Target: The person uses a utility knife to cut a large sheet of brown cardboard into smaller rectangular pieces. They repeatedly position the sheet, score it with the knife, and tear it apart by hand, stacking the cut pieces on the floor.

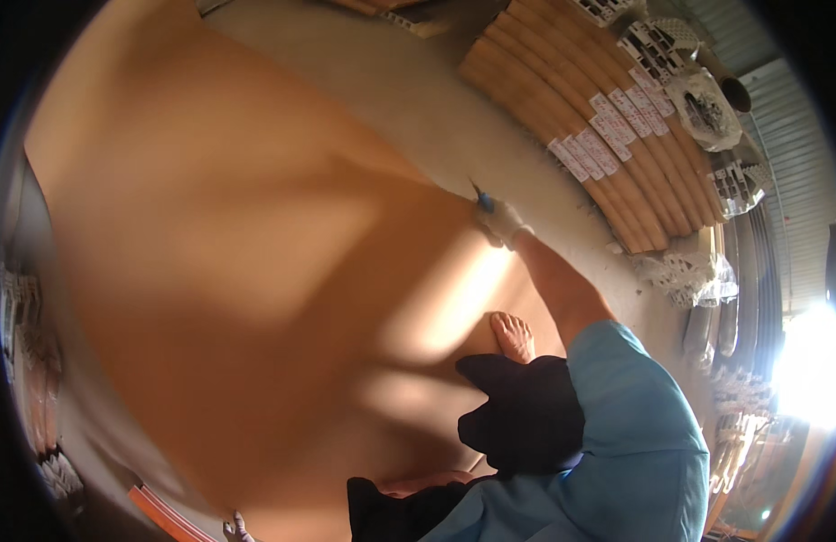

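Nearest the camera: the person's light blue sleeve (635,434) and dark trousers (526,415) filled the lower right. A bare foot (513,336) rested on the big brown board (228,271), toes pointing away.

At the bottom edge, a white-gloved left hand (238,528) was barely in view, right at the near edge of the board beside an orange strip (165,515). Too little of it showed to tell if it gripped anything.

The board lay flat on the grey floor (391,81) and took up most of the view, with sunlight patches and shadows across it.

The right arm reached out straight from the sleeve to the board's far right edge. The right hand (501,219), in a white glove, was closed around a small blue-handled tool (482,199). The tool's tip touched the board at its edge, where board met floor. Kind of tool unclear, too small.

Farther off, upper right: a stack of long brown wooden lengths (572,99) with white paper labels (608,135) lay on the floor, well apart from the hand. Beyond it were white profile pieces (653,50) and a clear plastic bag (703,108). Right rim: corrugated metal wall (789,135), dark pipes (761,262), strong sun glare (816,361). Left rim: blurred stacked items (20,361), not identifiable.
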Demonstrator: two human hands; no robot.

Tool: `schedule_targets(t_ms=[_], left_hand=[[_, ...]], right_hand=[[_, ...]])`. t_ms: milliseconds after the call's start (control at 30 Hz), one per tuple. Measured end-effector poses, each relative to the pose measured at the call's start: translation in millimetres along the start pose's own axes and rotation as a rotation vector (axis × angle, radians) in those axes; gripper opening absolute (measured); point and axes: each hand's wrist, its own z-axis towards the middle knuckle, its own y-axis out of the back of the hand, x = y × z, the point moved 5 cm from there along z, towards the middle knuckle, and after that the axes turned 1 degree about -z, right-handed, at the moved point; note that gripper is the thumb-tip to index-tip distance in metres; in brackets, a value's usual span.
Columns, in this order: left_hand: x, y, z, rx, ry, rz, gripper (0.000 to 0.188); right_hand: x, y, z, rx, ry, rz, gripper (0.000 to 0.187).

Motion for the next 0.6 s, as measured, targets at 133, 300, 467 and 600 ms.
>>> schedule_targets(t_ms=[133,300,467,600], left_hand=[[-23.0,-6.0,-22.2,-0.021,-0.096,0.094,0.088],[-38.2,-0.5,-46.9,-0.052,-0.198,0.176,0.082],[-16.9,0.2,-29.6,0.086,-0.092,0.273,0.086],[-2.5,4.1,3.5,-0.116,-0.213,0.277,0.094]], right_hand=[[-4.9,-2.0,-6.0,-0.127,-0.013,0.014,0.034],[-3.5,-0.1,-12.4,-0.216,0.018,-0.246,0.038],[9.8,9.5,-14.6,-0.216,-0.013,-0.538,0.037],[31.8,11.3,-12.1,-0.164,-0.01,-0.741,0.032]])
